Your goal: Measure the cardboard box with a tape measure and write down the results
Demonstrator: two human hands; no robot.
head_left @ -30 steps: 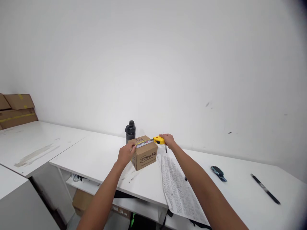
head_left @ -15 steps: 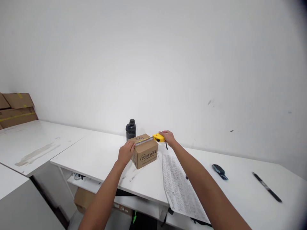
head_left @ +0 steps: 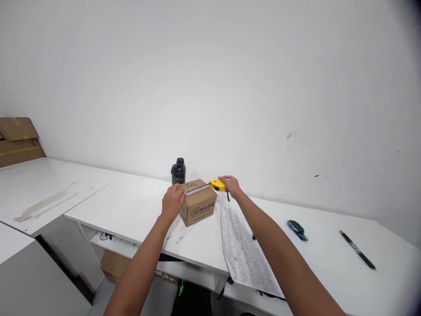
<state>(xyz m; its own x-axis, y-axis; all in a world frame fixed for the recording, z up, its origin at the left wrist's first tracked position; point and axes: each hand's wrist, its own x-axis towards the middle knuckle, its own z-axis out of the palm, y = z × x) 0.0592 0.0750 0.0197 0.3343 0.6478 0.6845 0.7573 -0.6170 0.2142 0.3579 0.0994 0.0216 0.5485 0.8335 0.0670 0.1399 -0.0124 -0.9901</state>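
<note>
A small brown cardboard box (head_left: 199,208) with printed and handwritten marks sits on the white table. Across its top lies the pulled-out blade (head_left: 197,189) of a tape measure. My right hand (head_left: 232,185) grips the yellow tape measure case (head_left: 217,184) just beyond the box's right edge, and a black strap hangs from the case. At the box's left edge, my left hand (head_left: 173,202) is closed around the blade's end, with the fingers resting against the cardboard. The exact blade end is hidden by those fingers.
A dark bottle (head_left: 178,171) stands behind the box. A printed sheet (head_left: 241,250) lies under my right forearm. Farther right are a small dark teal object (head_left: 297,230) and a black pen (head_left: 357,249). Larger cartons (head_left: 19,136) are stacked at far left.
My left hand has shifted a little, its fingers now reaching over the box's upper left edge. The blade's face has turned slightly. The whole view has shifted slightly; the right hand keeps its hold.
</note>
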